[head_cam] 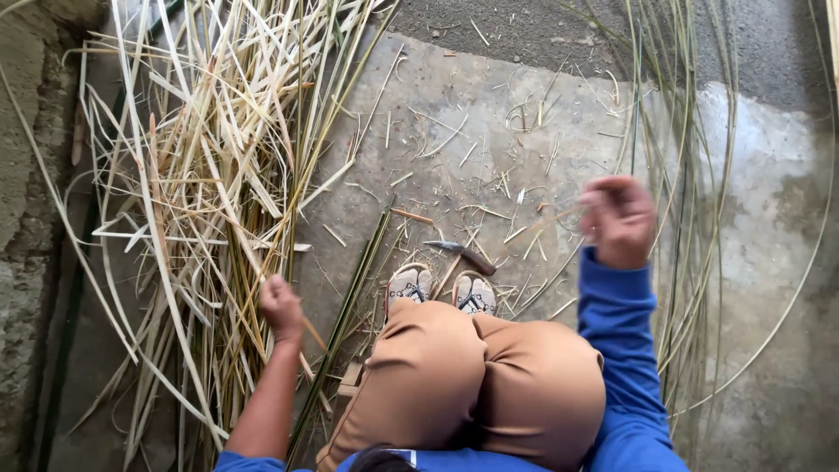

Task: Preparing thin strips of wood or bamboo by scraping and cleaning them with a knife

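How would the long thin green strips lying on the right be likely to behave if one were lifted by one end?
The green strips are long, thin and already curve across the concrete floor, so one would probably bend and sag, not stay straight. They look light for their length. The right hand, blurred, seems to grip a thin strip.

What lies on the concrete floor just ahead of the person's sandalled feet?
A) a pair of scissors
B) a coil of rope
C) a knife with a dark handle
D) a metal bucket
C: a knife with a dark handle lies on the floor just beyond the sandals, among scattered cane scraps.
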